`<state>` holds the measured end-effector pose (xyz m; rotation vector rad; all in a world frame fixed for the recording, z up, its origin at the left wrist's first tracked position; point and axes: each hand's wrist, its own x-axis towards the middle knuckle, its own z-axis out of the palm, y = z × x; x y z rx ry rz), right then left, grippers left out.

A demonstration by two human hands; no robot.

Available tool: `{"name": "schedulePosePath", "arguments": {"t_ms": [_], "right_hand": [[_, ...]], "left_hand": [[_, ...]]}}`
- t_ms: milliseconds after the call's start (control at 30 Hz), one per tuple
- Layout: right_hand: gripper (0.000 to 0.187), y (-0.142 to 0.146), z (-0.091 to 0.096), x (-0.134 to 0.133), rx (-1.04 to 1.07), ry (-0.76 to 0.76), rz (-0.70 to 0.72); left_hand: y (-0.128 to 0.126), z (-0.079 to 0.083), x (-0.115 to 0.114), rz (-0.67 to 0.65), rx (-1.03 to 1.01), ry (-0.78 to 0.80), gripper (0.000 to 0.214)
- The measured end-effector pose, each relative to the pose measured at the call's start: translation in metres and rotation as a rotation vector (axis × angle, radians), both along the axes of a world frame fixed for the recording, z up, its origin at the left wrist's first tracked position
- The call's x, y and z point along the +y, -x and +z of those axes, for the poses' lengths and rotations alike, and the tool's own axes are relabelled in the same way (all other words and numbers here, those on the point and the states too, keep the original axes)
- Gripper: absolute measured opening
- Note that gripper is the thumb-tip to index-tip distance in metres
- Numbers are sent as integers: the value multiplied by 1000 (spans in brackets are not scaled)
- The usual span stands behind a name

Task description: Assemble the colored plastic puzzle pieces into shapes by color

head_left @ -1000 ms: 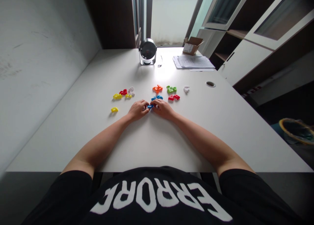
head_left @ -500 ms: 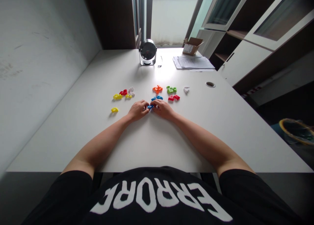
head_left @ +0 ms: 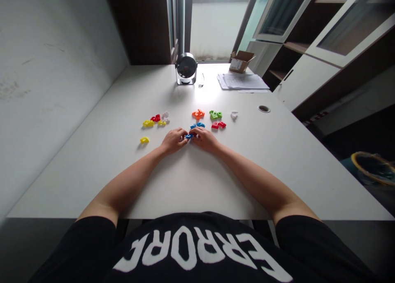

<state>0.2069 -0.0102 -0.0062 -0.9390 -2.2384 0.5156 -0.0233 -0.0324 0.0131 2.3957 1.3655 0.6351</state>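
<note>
Between my two hands sits a small blue plastic piece (head_left: 189, 136), just above or on the white table. My left hand (head_left: 174, 140) pinches its left end, and my right hand (head_left: 204, 139) grips its right end. The fingertips hide part of its shape. Right behind my right hand lie more blue pieces (head_left: 197, 125). Farther back are orange pieces (head_left: 198, 114), green pieces (head_left: 215, 114), two red pieces (head_left: 219, 125) and a white piece (head_left: 234, 115). A single yellow piece (head_left: 144, 140) lies to the left of my left hand.
A back-left group holds yellow pieces (head_left: 148, 123), red pieces (head_left: 156, 118) and white pieces (head_left: 166, 116). Toward the table's (head_left: 191, 184) far edge stand a round lamp-like device (head_left: 186, 66), papers (head_left: 243, 81) and an open cardboard box (head_left: 241, 61). A cable hole (head_left: 264, 109) is at right.
Both hands keep their hold on the blue piece with hardly any movement. The whole view has shifted slightly downward in the picture.
</note>
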Motion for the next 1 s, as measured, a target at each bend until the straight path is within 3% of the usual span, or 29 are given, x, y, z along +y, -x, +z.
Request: {"name": "schedulePosePath", "arguments": {"t_ms": [1000], "right_hand": [[20, -1, 1, -1, -6, -3, -9]], "left_hand": [[-1, -4, 1, 0, -45, 8, 20]]}}
